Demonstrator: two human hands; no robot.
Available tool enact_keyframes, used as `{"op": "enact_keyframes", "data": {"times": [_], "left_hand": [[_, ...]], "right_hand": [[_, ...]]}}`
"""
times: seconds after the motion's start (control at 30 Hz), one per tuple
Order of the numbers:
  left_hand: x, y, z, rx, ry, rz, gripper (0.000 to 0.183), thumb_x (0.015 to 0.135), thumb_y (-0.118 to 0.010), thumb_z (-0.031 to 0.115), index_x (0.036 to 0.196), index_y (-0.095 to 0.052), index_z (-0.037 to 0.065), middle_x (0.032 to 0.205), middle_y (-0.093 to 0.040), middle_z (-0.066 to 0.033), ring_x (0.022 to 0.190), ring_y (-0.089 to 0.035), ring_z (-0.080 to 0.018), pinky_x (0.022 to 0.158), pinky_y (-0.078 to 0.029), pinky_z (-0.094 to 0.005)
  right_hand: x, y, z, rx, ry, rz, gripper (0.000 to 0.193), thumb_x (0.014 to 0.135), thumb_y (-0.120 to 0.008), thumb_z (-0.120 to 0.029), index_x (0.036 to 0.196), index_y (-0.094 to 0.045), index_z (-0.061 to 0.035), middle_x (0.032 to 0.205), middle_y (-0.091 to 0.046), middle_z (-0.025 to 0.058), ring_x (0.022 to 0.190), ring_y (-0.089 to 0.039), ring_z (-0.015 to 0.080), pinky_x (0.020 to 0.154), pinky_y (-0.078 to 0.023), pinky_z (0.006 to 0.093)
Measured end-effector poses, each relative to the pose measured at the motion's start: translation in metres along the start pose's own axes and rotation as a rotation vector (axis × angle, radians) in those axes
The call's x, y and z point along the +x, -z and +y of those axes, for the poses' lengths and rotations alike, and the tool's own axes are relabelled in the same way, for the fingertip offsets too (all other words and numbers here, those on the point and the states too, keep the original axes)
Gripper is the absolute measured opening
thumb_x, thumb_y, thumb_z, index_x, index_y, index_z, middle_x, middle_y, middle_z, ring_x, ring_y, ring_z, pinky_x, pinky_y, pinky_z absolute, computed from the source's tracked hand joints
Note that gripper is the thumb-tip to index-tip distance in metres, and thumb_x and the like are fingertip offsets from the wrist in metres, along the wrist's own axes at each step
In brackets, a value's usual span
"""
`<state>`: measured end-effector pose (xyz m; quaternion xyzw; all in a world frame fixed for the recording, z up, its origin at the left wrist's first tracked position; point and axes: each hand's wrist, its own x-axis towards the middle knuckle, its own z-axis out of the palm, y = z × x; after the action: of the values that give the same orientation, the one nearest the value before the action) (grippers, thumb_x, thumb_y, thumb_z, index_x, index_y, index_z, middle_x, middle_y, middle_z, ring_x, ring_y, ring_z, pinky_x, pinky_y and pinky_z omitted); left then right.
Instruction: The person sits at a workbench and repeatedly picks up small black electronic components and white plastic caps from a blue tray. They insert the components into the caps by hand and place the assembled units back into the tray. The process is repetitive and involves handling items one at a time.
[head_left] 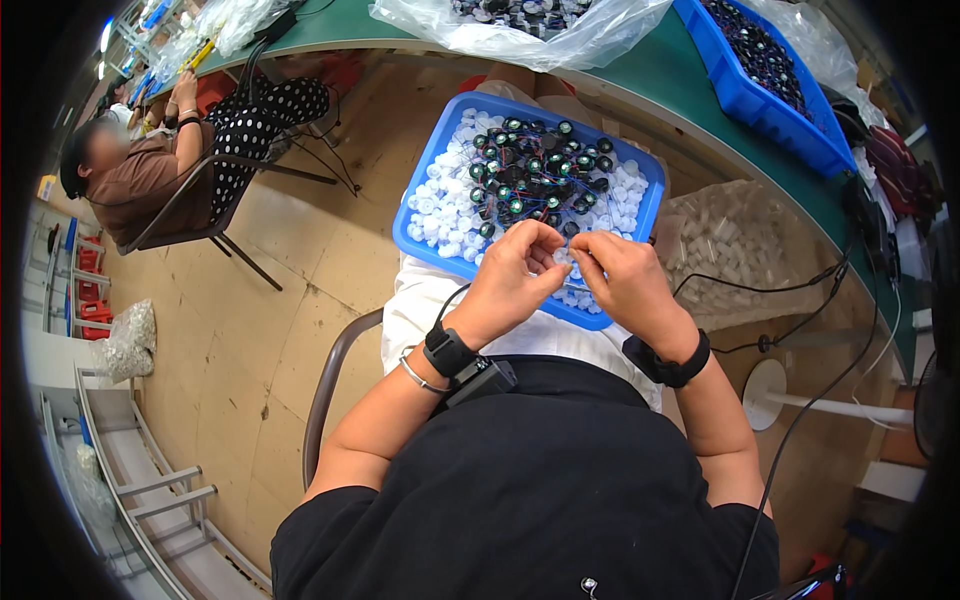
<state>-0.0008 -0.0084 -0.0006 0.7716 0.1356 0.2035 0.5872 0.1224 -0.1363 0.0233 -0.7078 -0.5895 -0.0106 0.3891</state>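
On my lap rests a blue plastic tray [425, 200], tilted slightly. Many small white translucent plastic caps [440, 215] fill it. Heaped on top of them are small round dark parts [545, 170] with greenish faces and thin red and dark wires. My left hand [515, 275] and my right hand [622, 280] meet over the tray's near edge, fingertips almost touching. Both are closed in a pinch. Something small and whitish shows between the fingertips, but I cannot tell it from the caps behind it.
A green table [640, 75] curves across the far side, bearing a clear plastic bag [590, 45] of parts and a blue bin [815, 140] of dark parts. Right of my lap lies a bag of white pieces [725, 240], with black cables [765, 342] nearby. A seated person [150, 180] works at left.
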Motion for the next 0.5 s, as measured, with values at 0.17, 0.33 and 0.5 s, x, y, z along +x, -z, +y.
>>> {"op": "enact_keyframes", "data": {"times": [0.17, 0.33, 0.5], "left_hand": [[0.0003, -0.001, -0.0031, -0.059, 0.031, -0.01, 0.026, 0.08, -0.071, 0.006, 0.1, -0.056, -0.001, 0.089, -0.059, -0.0029, 0.076, -0.057, -0.0062, 0.068, -0.049, -0.0206], [0.0005, -0.0001, -0.0012, -0.087, 0.09, -0.038, 0.024, 0.081, -0.071, 0.006, 0.098, -0.055, 0.0, 0.084, -0.059, -0.0015, 0.073, -0.056, -0.0046, 0.067, -0.048, -0.0191], [0.0019, -0.0009, -0.0029, -0.201, 0.123, 0.011, 0.023, 0.082, -0.071, 0.006, 0.098, -0.055, 0.001, 0.084, -0.059, -0.0016, 0.073, -0.056, -0.0046, 0.066, -0.048, -0.0189]], "right_hand": [[-0.0001, -0.0002, 0.0021, -0.032, 0.019, -0.008, 0.004, 0.082, -0.061, -0.005, 0.085, -0.06, -0.0029, 0.073, -0.062, 0.012, 0.062, -0.062, 0.0291, 0.054, -0.049, 0.0365], [0.0017, 0.0034, 0.0053, -0.045, 0.034, 0.052, 0.004, 0.083, -0.061, -0.005, 0.086, -0.059, -0.0025, 0.073, -0.062, 0.0123, 0.062, -0.062, 0.0291, 0.053, -0.049, 0.0365], [-0.0013, -0.0044, 0.0098, 0.144, -0.137, 0.176, 0.008, 0.086, -0.061, -0.008, 0.088, -0.059, -0.0003, 0.077, -0.063, 0.0141, 0.061, -0.063, 0.0266, 0.053, -0.049, 0.0333]]}}
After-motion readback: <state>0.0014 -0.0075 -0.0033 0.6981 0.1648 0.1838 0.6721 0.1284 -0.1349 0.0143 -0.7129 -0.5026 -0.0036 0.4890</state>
